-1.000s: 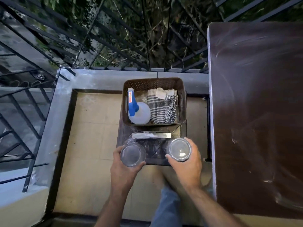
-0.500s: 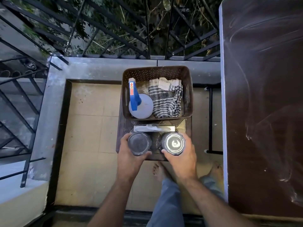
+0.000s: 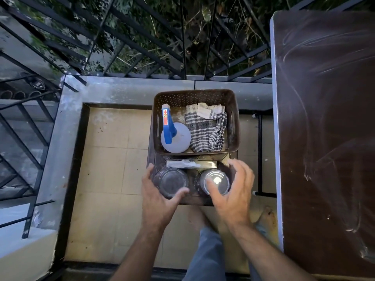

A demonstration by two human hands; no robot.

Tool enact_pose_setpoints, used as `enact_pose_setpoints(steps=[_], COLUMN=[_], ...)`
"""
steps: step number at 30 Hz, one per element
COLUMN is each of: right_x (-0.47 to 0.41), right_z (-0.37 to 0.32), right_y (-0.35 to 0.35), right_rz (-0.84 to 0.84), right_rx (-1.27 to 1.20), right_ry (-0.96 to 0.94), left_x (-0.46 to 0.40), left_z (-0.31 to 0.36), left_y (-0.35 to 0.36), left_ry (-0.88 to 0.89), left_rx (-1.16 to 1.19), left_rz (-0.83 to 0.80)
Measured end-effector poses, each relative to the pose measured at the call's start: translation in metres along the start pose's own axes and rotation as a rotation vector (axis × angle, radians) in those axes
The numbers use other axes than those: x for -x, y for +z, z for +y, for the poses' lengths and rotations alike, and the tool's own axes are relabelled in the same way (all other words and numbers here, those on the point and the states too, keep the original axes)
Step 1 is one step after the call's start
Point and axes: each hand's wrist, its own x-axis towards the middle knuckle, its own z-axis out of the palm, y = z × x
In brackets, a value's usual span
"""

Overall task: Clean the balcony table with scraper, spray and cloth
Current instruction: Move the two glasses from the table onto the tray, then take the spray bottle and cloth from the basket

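The dark brown balcony table (image 3: 324,122), streaked with pale smears, fills the right side. Left of it, a low dark stand (image 3: 151,157) carries a brown perforated basket (image 3: 194,94). In the basket are a spray bottle (image 3: 178,140) with a blue trigger and a checked cloth (image 3: 205,130). A flat metal scraper (image 3: 190,164) lies just in front of the basket. Two clear glasses, the left one (image 3: 172,180) and the right one (image 3: 218,178), stand on the stand's near end. My left hand (image 3: 157,199) curves loosely around the left glass. My right hand (image 3: 233,191) hovers with fingers spread over the right glass.
A black metal railing (image 3: 182,37) and a grey ledge (image 3: 121,88) close off the balcony ahead and to the left. The floor (image 3: 105,169) is beige tile. The table's black leg frame (image 3: 259,155) stands right of the stand. My bare feet (image 3: 265,220) are below.
Both hands carried the glasses forward and down onto the stand. Their fingers have spread apart from the tight hold seen earlier. The view has moved closer.
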Motion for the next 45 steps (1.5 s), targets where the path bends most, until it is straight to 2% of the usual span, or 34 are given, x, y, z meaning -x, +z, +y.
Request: enact_pose_setpoints(steps=[2, 5, 8, 12, 16, 19, 22, 27, 29, 32, 35, 38, 42, 45], right_x=[-0.028, -0.077, -0.119, -0.146, -0.151, -0.155, -0.153, -0.157, -0.165, -0.180, -0.177, -0.168, -0.158, -0.153], right_z=[-0.016, -0.036, -0.047, -0.039, -0.017, -0.006, -0.006, -0.013, -0.020, -0.036, -0.061, -0.073, -0.079, -0.073], right_y=[0.001, 0.012, 0.030, 0.059, 0.087, 0.103, 0.112, 0.111, 0.101, 0.077, 0.035, -0.016, -0.093, -0.146], right_rz=[0.077, 0.019, -0.209, -0.615, -0.847, -0.910, -0.881, -0.836, -0.829, -0.689, -0.555, -0.554, -0.527, -0.479], right_rx=[-0.004, 0.047, 0.181, 0.422, 0.629, 0.706, 0.774, 0.704, 0.557, 0.191, -0.378, -0.888, -1.235, -1.312], right_ry=[-0.114, -0.135, -0.114, -0.058, 0.007, 0.049, 0.031, 0.060, 0.097, 0.248, 0.548, 0.760, 0.781, 0.759], left_x=[-0.006, -0.030, -0.056, -0.078, -0.091, -0.100, -0.108, -0.100, -0.091, -0.075, -0.054, -0.027, 0.019, 0.052], left_z=[0.021, 0.058, 0.080, 0.084, 0.089, 0.095, 0.097, 0.114, 0.129, 0.150, 0.173, 0.192, 0.228, 0.256], left_y=[-0.004, -0.007, -0.008, -0.004, 0.004, 0.011, 0.013, 0.007, 0.000, -0.010, -0.023, -0.033, -0.034, -0.019], left_ry=[0.123, 0.290, 0.334, 0.216, 0.187, 0.154, 0.133, 0.140, 0.170, 0.147, 0.151, 0.187, 0.210, 0.214], left_rx=[0.096, 0.174, 0.152, 0.045, 0.032, 0.100, 0.202, 0.307, 0.329, 0.441, 0.432, 0.408, 0.371, 0.347], left_rz=[0.097, 0.142, 0.067, -0.064, -0.032, -0.017, -0.021, 0.093, 0.137, 0.175, 0.239, 0.200, 0.108, 0.031])
